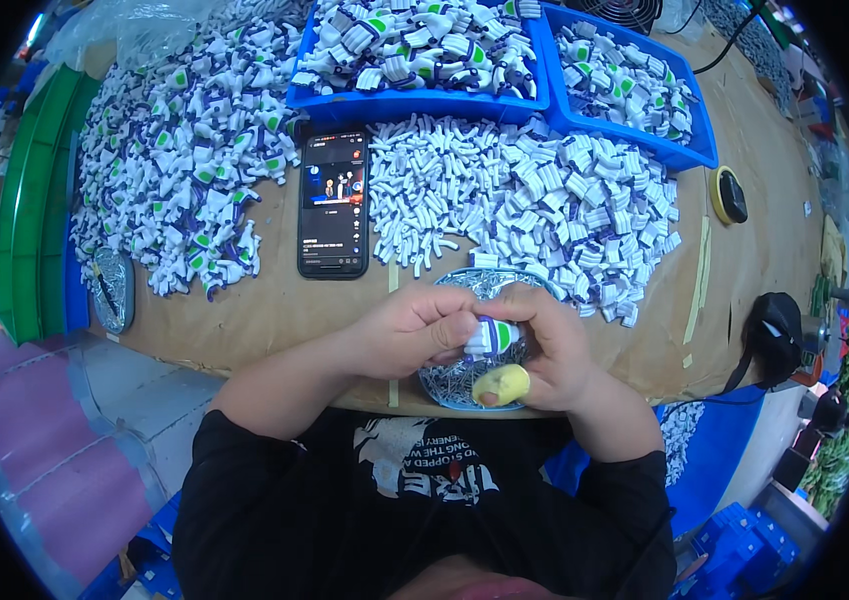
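Both hands meet over an oval blue-rimmed tray (432, 389) of thin metal pins, close to the table's near edge. Between them they hold a small white plastic toy part (492, 338) with green and purple patches. My left hand (418, 328) is closed, its thumb and bent fingers pinching the part's left side. On the other side my right hand (557, 350) is closed round the part, index finger over its top. A yellow wrap (503, 384) covers the right thumb. The fingers hide much of the part, and I cannot tell whether a pin is in it.
Beyond the tray lie piles of curved white pieces (415, 180) and ribbed white pieces (585, 220). A phone (333, 215) with its screen lit lies left of them. Assembled white-and-purple parts (180, 150) are heaped at left; blue bins (425, 104) stand behind.
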The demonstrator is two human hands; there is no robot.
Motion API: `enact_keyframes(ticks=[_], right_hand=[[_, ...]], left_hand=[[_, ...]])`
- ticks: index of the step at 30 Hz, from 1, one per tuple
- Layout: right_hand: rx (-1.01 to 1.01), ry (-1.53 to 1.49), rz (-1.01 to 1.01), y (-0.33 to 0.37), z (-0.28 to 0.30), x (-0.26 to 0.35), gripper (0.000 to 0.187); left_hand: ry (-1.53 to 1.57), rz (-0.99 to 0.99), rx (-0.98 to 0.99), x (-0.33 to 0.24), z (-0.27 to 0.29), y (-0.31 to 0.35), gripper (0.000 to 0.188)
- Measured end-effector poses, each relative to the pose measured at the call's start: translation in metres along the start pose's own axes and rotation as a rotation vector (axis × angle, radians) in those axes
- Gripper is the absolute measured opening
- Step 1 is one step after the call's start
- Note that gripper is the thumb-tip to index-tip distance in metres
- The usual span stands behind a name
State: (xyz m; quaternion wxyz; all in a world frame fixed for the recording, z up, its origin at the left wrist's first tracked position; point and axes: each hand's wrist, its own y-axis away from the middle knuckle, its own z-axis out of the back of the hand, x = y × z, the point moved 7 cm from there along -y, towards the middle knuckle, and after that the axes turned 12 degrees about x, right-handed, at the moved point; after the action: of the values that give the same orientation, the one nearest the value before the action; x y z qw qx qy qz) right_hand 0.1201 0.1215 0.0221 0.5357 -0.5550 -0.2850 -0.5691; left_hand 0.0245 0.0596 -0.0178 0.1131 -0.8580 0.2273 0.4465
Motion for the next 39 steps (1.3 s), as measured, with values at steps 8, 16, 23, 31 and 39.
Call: enact_keyframes(ticks=[8,16,23,31,39], right_hand=[[-0.007,0.182,-0.026,-0.003,0.001,0.004,0.053],[-0.039,0.489,-0.015,-0.005,0.003,0.009,0.049],[0.002,-0.085,-0.222,0.003,0.01,-0.011,0.049],[-0.474,-0.772,0.229,0.003,0.067,0.001,0.082],[0.298,0.421,0.04,-0.01,-0.004,0.013,0.028]], left_hand=[[-0.16,0.07,-0.063,-0.001,0.003,0.003,0.03],[-0.15,-0.13,-0.115,-0.01,0.014,0.01,0.041],[-0.271,-0.206,-0.212,-0.026,0.03,0.014,0.072],[-0.514,-0.749,-0.922,-0.1,0.116,0.088,0.025],[-1.807,0.057,-1.434,-0.127,0.146,0.111,0.037]])
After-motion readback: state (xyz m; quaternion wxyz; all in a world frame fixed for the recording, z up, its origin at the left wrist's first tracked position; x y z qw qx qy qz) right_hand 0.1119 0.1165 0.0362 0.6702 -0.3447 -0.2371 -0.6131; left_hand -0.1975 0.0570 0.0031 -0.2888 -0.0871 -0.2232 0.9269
